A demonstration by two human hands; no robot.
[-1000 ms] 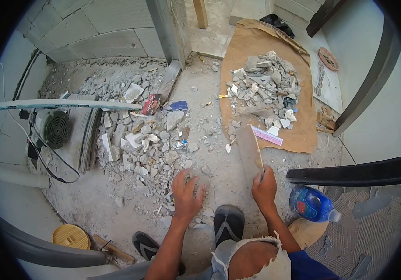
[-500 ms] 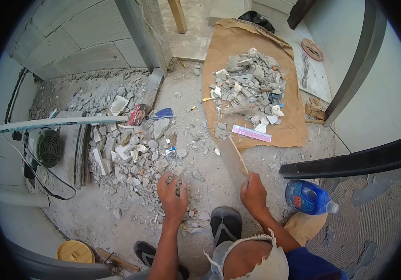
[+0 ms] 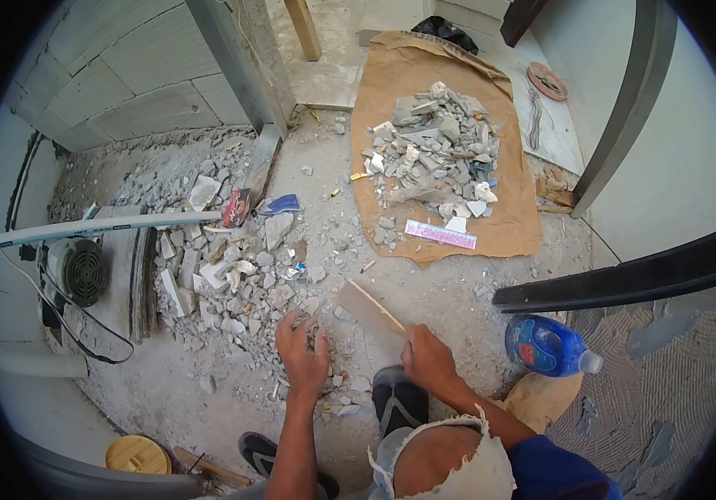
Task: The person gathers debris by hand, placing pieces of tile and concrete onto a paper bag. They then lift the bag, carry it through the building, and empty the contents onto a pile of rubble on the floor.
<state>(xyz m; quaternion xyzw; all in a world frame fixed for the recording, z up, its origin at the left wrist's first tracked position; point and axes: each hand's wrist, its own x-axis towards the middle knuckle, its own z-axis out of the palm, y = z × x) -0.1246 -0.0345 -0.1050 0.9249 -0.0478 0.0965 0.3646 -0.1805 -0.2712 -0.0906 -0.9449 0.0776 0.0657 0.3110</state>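
My right hand (image 3: 430, 360) is closed round one end of a thin flat board (image 3: 368, 308), which slants over the floor with its far end pointing left. My left hand (image 3: 302, 357) rests at the near right edge of a rubble heap (image 3: 245, 287), its fingers apart and curved down over small grey chunks. The heap holds broken concrete, white shards and dust. Beyond the board, a brown paper sheet (image 3: 508, 233) carries a second pile of rubble (image 3: 441, 158). A pink-and-white printed strip (image 3: 441, 234) lies at that sheet's near edge.
A blue bottle (image 3: 548, 346) lies on its side at right, below a dark post (image 3: 616, 279). At left are a green motor housing (image 3: 83, 271) and a pale pipe (image 3: 108, 223) reaching over the heap. A yellow round lid (image 3: 137, 455) sits lower left.
My right hand has swung the board leftward and nearer to me, closer to my left hand. My left hand stays by the rubble, and the view has shifted slightly.
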